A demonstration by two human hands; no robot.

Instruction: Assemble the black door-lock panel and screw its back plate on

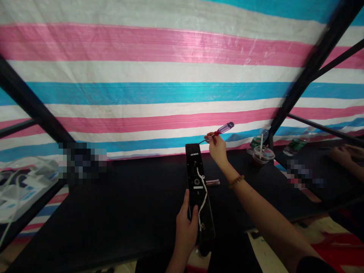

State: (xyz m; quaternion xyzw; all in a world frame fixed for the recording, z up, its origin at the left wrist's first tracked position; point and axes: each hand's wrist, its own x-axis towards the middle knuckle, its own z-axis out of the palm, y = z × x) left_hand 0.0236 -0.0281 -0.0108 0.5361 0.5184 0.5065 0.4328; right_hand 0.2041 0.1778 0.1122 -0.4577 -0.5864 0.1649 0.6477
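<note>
My left hand [185, 226] is closed around the near part of a long black device [194, 170], fingers at its left side and thumb on its face. The device is tilted up over the table, with a white cable [205, 193] and small white labels on the side facing me. In my right hand [217, 147], pinched between the fingers, is a screwdriver [225, 128] with a clear purple and red handle. Its shaft points down left, and the tip is at the far right corner of the device; whether it touches a screw is too small to tell.
A clear-handled item [213, 182] lies right of the device on the black table [136, 212]. Behind stand a lidded drink cup [263, 154] and plastic bottles [295, 146]. White power strips [28, 189] are at left; another person's hand [341, 155] is at right. Black posts frame a striped tarp.
</note>
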